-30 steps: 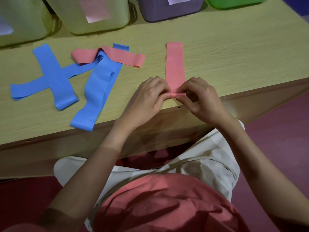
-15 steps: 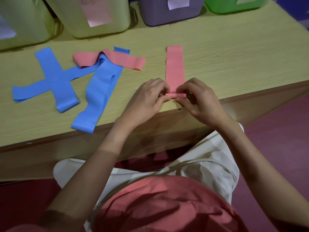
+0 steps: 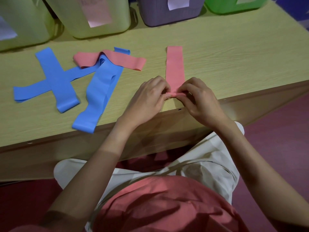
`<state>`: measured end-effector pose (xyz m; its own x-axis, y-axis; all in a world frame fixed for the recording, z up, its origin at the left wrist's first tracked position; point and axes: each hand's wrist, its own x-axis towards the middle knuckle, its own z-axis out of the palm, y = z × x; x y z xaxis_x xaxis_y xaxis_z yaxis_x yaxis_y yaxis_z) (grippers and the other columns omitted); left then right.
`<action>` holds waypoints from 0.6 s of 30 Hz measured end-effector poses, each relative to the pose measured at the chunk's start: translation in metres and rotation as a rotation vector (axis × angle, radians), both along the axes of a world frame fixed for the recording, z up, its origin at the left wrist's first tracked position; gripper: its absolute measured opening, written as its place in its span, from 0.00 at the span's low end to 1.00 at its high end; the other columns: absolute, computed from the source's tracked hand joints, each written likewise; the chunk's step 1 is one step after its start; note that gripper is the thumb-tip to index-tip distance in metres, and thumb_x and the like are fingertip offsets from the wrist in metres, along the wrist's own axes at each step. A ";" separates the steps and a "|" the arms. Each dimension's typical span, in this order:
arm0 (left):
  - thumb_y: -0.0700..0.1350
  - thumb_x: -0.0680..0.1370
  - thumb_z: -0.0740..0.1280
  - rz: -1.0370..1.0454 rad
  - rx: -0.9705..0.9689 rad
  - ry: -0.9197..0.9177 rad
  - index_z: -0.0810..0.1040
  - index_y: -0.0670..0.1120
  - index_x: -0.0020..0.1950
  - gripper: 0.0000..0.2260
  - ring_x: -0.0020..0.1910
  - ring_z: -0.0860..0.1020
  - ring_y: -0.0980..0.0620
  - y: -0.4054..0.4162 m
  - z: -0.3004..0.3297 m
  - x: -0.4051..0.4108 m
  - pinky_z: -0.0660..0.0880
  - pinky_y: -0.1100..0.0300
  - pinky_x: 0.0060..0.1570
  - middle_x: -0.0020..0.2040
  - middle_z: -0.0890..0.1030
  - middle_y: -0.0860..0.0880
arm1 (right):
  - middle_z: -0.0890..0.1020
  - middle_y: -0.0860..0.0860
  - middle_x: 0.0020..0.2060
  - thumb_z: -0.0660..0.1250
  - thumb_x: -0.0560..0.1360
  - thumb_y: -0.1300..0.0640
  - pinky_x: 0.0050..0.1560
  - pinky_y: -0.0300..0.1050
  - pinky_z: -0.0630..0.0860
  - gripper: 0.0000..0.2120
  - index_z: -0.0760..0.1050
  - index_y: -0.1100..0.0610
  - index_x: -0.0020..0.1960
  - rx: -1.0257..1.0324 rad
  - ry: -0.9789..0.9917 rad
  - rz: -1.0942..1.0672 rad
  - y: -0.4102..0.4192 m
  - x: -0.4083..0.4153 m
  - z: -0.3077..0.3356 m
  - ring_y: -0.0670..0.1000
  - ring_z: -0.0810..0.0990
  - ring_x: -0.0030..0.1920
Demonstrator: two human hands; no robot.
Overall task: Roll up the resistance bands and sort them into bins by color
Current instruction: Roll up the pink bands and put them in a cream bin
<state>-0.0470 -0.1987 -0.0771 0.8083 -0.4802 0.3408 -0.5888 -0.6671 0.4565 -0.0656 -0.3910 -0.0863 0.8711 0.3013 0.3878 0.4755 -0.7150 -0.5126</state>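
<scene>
I see my left hand (image 3: pixel 147 99) and right hand (image 3: pixel 199 101) meeting at the near end of a pink band (image 3: pixel 174 67), close to the front edge of the table (image 3: pixel 234 52). Both hands pinch the small roll started at that end, one at each side of it, fingers curled. The rest of the band lies flat, running straight away from me toward the bins. To my left, well apart from the hands, a second pink band (image 3: pixel 117 60) lies draped over crossed blue bands (image 3: pixel 55 77).
</scene>
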 end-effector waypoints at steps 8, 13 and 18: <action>0.47 0.78 0.68 -0.025 -0.005 0.049 0.74 0.44 0.55 0.10 0.39 0.70 0.64 -0.001 0.005 0.000 0.64 0.70 0.44 0.49 0.74 0.54 | 0.77 0.54 0.46 0.64 0.79 0.52 0.43 0.52 0.74 0.12 0.80 0.61 0.51 -0.008 -0.028 -0.023 -0.002 -0.001 -0.002 0.54 0.73 0.47; 0.45 0.78 0.68 -0.007 -0.023 0.054 0.76 0.43 0.50 0.06 0.38 0.67 0.59 -0.001 0.003 0.002 0.62 0.65 0.43 0.47 0.75 0.50 | 0.77 0.54 0.46 0.65 0.78 0.53 0.43 0.51 0.74 0.11 0.81 0.60 0.51 -0.011 -0.027 -0.013 -0.002 0.000 -0.001 0.54 0.74 0.47; 0.44 0.78 0.67 -0.001 -0.029 0.041 0.77 0.42 0.51 0.06 0.39 0.67 0.58 -0.002 0.001 0.002 0.62 0.65 0.43 0.47 0.76 0.49 | 0.75 0.49 0.44 0.70 0.76 0.53 0.43 0.41 0.69 0.11 0.78 0.59 0.54 -0.007 -0.012 -0.016 -0.003 -0.001 -0.002 0.49 0.71 0.45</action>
